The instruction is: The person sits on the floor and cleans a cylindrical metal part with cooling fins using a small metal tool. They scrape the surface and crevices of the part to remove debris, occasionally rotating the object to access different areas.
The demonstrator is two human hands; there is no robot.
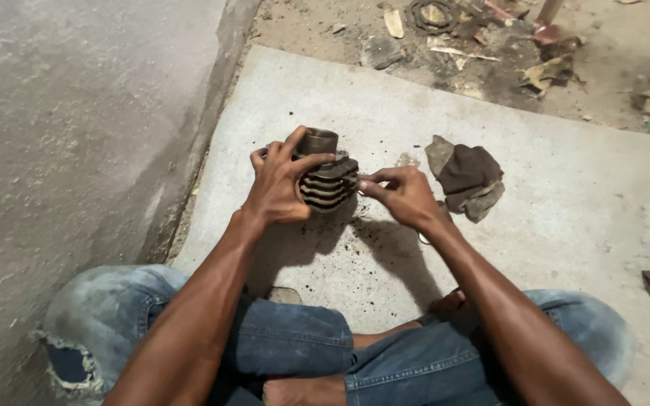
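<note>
Farthest left of the finned engine cylinder (326, 180) runs the bare concrete floor (77, 135), with the torn knee of the person's blue jeans (107, 323) below it. The left hand (278, 184) wraps the cylinder's left side, fingers curled over the top rim and thumb across the upper fins, holding it up off the grey slab (551, 218) that lies under it. The cylinder sits between both hands, its round sleeve pointing up and its dark stacked fins facing the camera. It looks like cast metal: probably heavy for its size, rigid, greasy on the surface, with thin fins that could chip or bite into skin, so the solid sleeve and the thick base seem the safer places to grip. Just right of it, the right hand (404, 197) has its fingertips pressed together in a pinch at the fin edges; whether something small is held there I cannot tell. Further right lies a crumpled brown rag (469, 180), and above-right of the cylinder, scattered debris (505, 37).
</note>
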